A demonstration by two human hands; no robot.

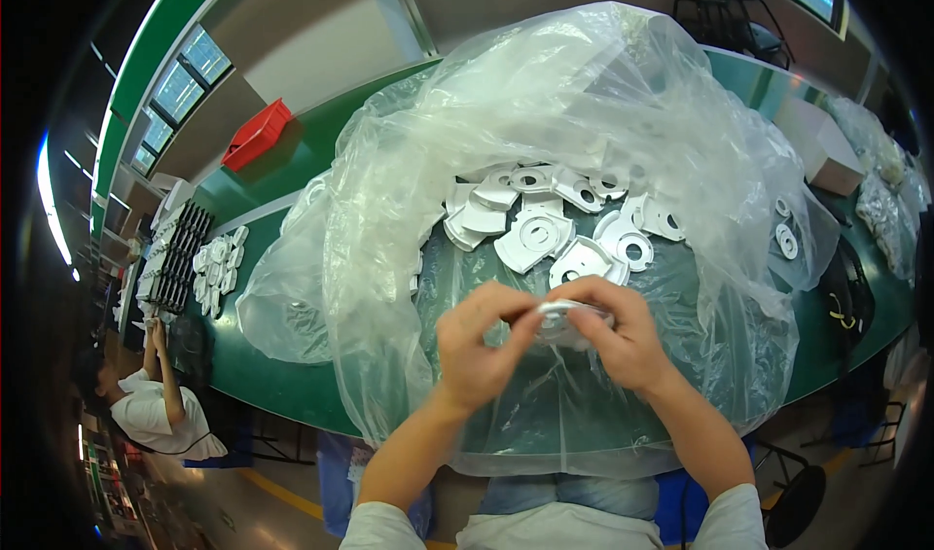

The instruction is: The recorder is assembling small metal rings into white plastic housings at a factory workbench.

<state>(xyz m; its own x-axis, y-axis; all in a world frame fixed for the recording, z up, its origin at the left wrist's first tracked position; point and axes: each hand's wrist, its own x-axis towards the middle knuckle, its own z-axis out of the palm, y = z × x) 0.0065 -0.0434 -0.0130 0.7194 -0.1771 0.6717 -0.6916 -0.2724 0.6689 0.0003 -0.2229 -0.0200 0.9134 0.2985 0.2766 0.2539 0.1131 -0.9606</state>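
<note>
Between my two hands, low over the near part of the plastic sheet, is a white moulded plastic part [556, 326] with a round opening. My left hand [482, 341] pinches its left edge between thumb and fingers. On the other side, my right hand [623, 331] grips the part, thumb on its near face and fingers behind. Several similar white parts with round holes [533, 237] lie in a loose heap just beyond my hands. They rest inside a large clear plastic bag [389, 190], spread open on the green table [282, 380].
A red bin [257, 134] stands at the far left. Nearer on the left are stacked black parts [175, 258] and white pieces [220, 270], where a co-worker [170, 409] sits. At the right are a white box [817, 146], bagged items [880, 176] and a black bag [848, 292].
</note>
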